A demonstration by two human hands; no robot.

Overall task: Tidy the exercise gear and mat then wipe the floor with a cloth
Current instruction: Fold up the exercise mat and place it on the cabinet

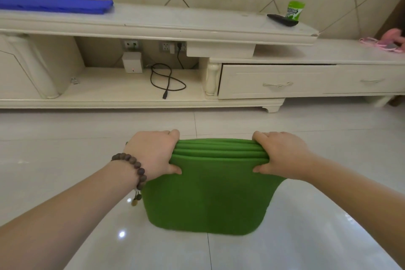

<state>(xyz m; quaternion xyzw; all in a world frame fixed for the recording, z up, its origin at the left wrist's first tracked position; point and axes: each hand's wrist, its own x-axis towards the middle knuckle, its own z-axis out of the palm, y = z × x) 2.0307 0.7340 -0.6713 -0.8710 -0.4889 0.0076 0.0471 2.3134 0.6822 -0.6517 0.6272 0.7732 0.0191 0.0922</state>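
Head view: left hand (153,153) and right hand (279,154) both clamped on the top edge of the folded green mat (208,199), one at each end, thumbs on the near face, fingers wrapped over the stacked layers. Mat folded several times, layers visible along the top. It hangs in front of the person, over the glossy tiled floor (65,138); cannot tell whether its bottom edge touches the tiles. Beaded bracelet (131,169) on the left wrist.

Beyond the mat stands a long cream TV cabinet (197,26). On the cabinet top, far left of the mat: a folded blue cloth (54,3). Up and right of the mat: a green canister (294,10) with a dark remote (282,20) just in front of it. Black cable (166,81) coiled on the cabinet's open lower shelf.

Step, as judged: tidying the mat, folding done, now carrying it to storage. Next move calls for keeping both ends pinched so the layers don't spring open, then setting it down flat. Floor wiping not yet started; the blue cloth may be meant for it.
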